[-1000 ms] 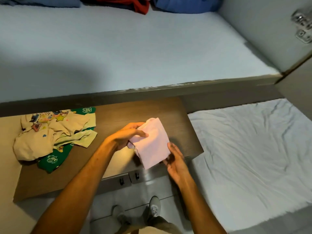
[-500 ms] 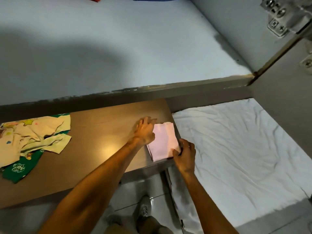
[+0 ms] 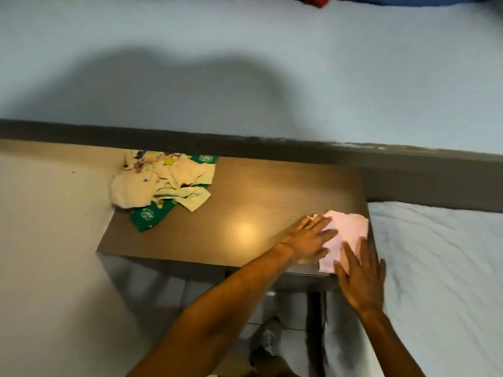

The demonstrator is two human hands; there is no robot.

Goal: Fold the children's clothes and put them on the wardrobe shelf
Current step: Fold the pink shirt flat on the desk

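A small folded pink garment (image 3: 348,232) lies flat at the right front corner of the brown wooden tabletop (image 3: 245,202). My left hand (image 3: 310,238) rests open and flat on its left part, fingers spread. My right hand (image 3: 359,278) lies open over its front right edge, palm down. A crumpled heap of cream printed and green children's clothes (image 3: 163,183) sits at the table's back left. The pale blue wardrobe shelf (image 3: 245,63) spreads above and behind the table.
Folded red and blue clothes (image 3: 318,0) peek in at the shelf's far edge. The shelf's dark front lip (image 3: 245,144) overhangs the table. A bed with a white sheet (image 3: 441,268) lies to the right. A beige wall is at left, my shoes (image 3: 268,336) below.
The pink garment went from held in the air to lying on the table's right corner. Both hands have opened and now lie flat on it. The view swung left.
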